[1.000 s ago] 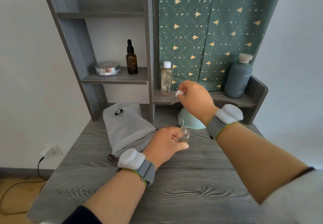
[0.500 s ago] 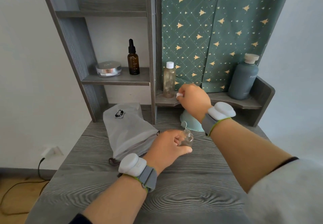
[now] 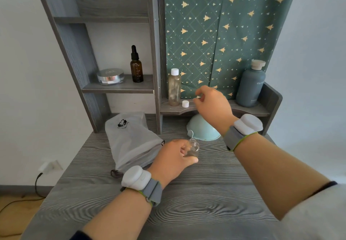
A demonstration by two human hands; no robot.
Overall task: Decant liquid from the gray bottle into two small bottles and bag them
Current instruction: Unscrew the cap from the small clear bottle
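Observation:
My left hand grips a small clear bottle that stands uncapped on the desk. Its white cap lies on the low shelf beside a taller clear bottle with a white cap. My right hand hovers just right of the loose cap, fingers loosely curled and holding nothing. The gray bottle with a beige cap stands upright at the shelf's right end. A gray drawstring bag lies flat on the desk to the left of my left hand.
A pale green funnel lies mouth-down under the low shelf. A brown dropper bottle and a round silver tin sit on the left shelf. A green patterned cloth hangs behind. The desk front is bare wood.
My right hand carried the white cap to the low shelf, set it down beside the tall clear bottle and let go. My left hand kept its hold on the small bottle.

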